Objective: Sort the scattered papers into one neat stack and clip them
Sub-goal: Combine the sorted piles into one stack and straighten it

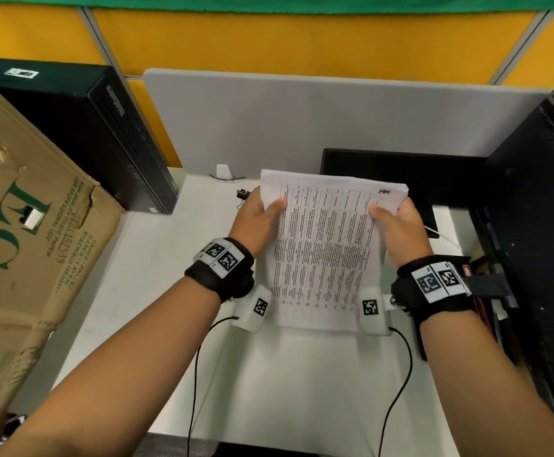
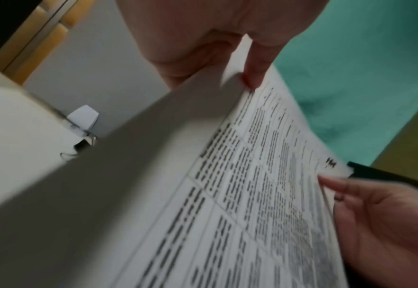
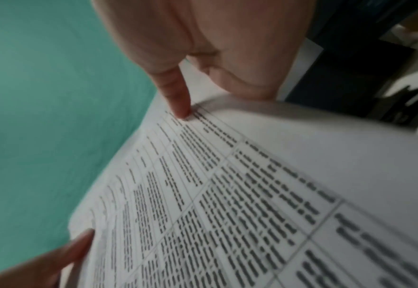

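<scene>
A stack of printed papers [image 1: 326,249] stands tilted on its lower edge on the white desk [image 1: 285,374], its table-printed face toward me. My left hand [image 1: 257,214] grips its left edge, thumb on the front. My right hand [image 1: 397,222] grips the right edge the same way. The stack's top edges look slightly uneven. In the left wrist view the papers [image 2: 252,194] show at an angle, with my left hand [image 2: 227,58] at their upper corner. In the right wrist view my right thumb [image 3: 178,97] presses the papers [image 3: 227,194]. A black binder clip [image 1: 243,194] lies on the desk behind my left hand.
A cardboard box [image 1: 21,242] stands at the left, with a black computer case [image 1: 97,133] behind it. A grey divider panel [image 1: 302,120] closes the back. A dark monitor [image 1: 539,225] and a black device [image 1: 400,173] crowd the right side.
</scene>
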Demonstrator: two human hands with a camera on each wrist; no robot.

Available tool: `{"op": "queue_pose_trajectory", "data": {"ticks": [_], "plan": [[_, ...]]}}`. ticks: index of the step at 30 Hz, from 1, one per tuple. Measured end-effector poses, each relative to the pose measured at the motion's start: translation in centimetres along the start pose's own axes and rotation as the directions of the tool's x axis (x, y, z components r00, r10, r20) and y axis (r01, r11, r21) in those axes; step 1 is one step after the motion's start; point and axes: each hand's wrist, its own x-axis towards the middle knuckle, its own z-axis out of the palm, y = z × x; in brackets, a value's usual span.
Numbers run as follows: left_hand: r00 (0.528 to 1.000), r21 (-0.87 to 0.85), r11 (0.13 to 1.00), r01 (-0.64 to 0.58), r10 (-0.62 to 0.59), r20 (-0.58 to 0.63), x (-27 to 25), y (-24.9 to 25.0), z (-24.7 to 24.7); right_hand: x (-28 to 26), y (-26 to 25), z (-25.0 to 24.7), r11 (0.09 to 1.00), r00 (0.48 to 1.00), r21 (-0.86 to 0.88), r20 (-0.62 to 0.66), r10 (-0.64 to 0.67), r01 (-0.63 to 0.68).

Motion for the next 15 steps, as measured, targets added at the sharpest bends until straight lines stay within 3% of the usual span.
{"op": "queue_pose_trajectory", "data": {"ticks": [3,6,8,10,15], "plan": [[0.987,0.075,0.985,0.158,-0.16,0.027,0.0,-2.3,0.0,0.6,2.5,0.9,0.993,0.993,-0.029,0.007,0.118,-0.117],[0.91,0.142,0.903,0.406,-0.414,0.028,-0.7,-6.9,0.6,1.4,7.6,2.0,0.936,0.948,-0.173,0.026,0.317,-0.308],[0.861,0.158,0.852,0.499,-0.508,0.021,-1.3,-9.6,1.0,1.8,10.9,2.4,0.891,0.913,-0.225,0.014,0.407,-0.394],[0.851,0.19,0.839,0.51,-0.524,0.03,-1.8,-11.1,1.2,2.3,13.3,2.7,0.861,0.894,-0.265,-0.012,0.447,-0.434],[0.905,0.097,0.904,0.416,-0.422,0.051,-1.9,-12.5,1.4,3.9,16.1,3.2,0.815,0.888,-0.39,-0.015,0.459,-0.428]]}}
